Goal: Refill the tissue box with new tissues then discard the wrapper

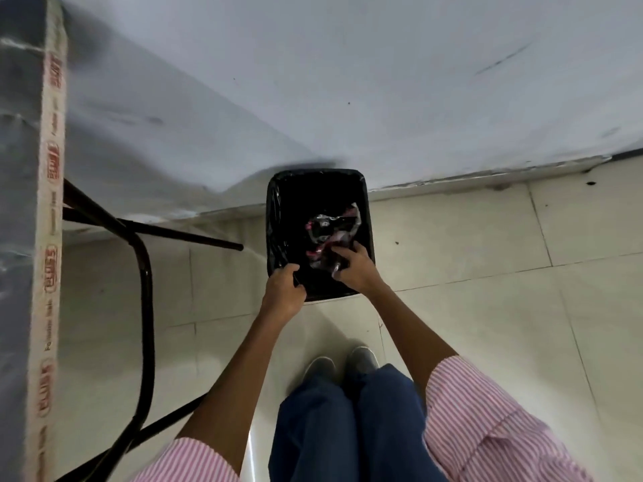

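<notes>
A black rectangular bin [275, 189] lined with a black plastic bag stands on the floor against the wall. Over its opening hangs a crumpled clear wrapper [330, 227] with pink print. My right hand [355, 269] grips the wrapper's lower end at the bin's near right edge. My left hand [283, 290] is closed on the bag liner at the bin's near left rim. The tissue box is not in view.
A table edge [48, 238] with printed tape runs down the left side, with its black metal legs [146, 293] below. The floor is pale tile [487, 307]. My shoes [341, 363] and blue trousers stand just behind the bin.
</notes>
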